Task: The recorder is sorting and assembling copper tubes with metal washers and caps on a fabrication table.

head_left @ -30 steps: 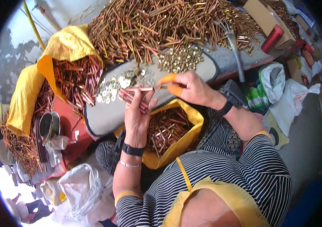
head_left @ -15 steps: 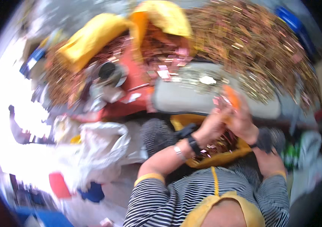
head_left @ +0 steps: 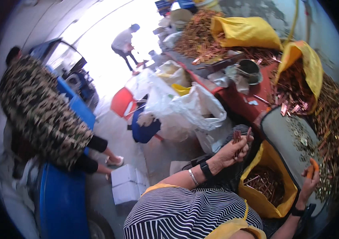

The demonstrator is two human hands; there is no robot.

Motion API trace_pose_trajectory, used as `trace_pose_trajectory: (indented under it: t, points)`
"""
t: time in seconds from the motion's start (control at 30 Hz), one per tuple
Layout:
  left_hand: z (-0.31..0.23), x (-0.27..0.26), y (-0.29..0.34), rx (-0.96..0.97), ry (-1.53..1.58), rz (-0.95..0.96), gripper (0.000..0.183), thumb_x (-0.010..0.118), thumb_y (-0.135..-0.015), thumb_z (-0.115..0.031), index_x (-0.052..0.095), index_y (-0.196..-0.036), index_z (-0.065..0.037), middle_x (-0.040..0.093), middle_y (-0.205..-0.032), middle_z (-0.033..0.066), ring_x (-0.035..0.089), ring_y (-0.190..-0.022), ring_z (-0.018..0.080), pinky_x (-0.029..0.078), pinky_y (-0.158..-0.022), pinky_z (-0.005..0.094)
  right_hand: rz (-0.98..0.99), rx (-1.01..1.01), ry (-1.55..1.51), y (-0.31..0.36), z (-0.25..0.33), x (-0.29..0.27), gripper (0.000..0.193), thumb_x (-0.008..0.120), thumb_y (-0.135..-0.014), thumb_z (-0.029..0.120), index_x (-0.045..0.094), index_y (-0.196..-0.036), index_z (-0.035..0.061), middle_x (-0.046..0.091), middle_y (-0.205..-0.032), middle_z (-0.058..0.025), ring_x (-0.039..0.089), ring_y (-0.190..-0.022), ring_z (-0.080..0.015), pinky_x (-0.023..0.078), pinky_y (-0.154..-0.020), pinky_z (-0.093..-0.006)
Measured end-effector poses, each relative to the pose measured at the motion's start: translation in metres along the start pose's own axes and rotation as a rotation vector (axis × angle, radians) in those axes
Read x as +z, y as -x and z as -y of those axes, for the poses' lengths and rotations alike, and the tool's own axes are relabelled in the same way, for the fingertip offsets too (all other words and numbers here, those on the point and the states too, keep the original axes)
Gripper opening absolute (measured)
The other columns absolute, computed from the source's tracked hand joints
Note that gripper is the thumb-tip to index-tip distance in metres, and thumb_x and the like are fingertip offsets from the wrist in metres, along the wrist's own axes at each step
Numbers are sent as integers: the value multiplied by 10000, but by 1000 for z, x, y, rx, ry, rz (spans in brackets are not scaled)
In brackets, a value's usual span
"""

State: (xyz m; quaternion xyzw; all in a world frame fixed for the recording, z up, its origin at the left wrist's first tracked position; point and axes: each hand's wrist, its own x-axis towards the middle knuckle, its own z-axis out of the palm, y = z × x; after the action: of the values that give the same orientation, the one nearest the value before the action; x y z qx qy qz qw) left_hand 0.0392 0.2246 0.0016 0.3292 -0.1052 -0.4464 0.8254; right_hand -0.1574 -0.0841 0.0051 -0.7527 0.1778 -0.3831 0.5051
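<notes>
My left hand [head_left: 233, 152] is closed around a small bunch of reddish copper-coloured metal strips [head_left: 238, 139], their ends sticking up past the fingers. Below and right of it, a yellow sack [head_left: 256, 196] gapes between my legs with many similar strips inside. My right hand [head_left: 309, 183], with orange covers on its fingers, is over the near right side of a grey padded board [head_left: 278, 126]. Its fingers look apart, and I see nothing held in them. Small shiny metal pieces [head_left: 301, 137] lie scattered on the board beside that hand.
Heaps of copper-coloured strips [head_left: 331, 115] and tipped yellow bags [head_left: 253, 32] cover the red surface. A metal pot [head_left: 250, 71] lies there. White plastic bags [head_left: 201, 105] and a red chair [head_left: 122, 102] stand left. A person in camouflage [head_left: 44, 115] bends toward white boxes [head_left: 125, 183] beside a blue vehicle [head_left: 61, 199].
My view has swung left, bringing two other people and the blue vehicle into sight. My hands, together before, are now apart: the left holds strips, the right is over the board.
</notes>
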Motion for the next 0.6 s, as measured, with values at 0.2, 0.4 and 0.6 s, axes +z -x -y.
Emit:
trace_pose_trajectory:
  t: [0.2,0.4,0.6]
  points:
    - [13,-19,33,-31,-41,1,309,502,-955,-338,485,-1187,-135,475,-689,-41,442,-551,40,333,-431,176,159,-57,96,-5,-11,16,254,438,-977,131,592,-1156,36,485,-742,2,449,-627,-70,420,-548,-224]
    - [8,-16,8,-170,-69,234,326,529,-943,-352,483,-1165,-117,462,-661,-45,406,-511,35,291,-410,172,57,-2,227,-5,-21,23,250,429,-990,164,603,-1140,66,476,-694,6,419,-550,-68,410,-513,-226]
    - [22,-11,21,-206,-52,271,300,567,-927,-313,529,-1154,-121,503,-661,-44,470,-528,47,319,-413,187,87,43,175,-8,-50,29,254,423,-995,177,598,-1147,74,485,-698,5,428,-554,-66,402,-499,-223]
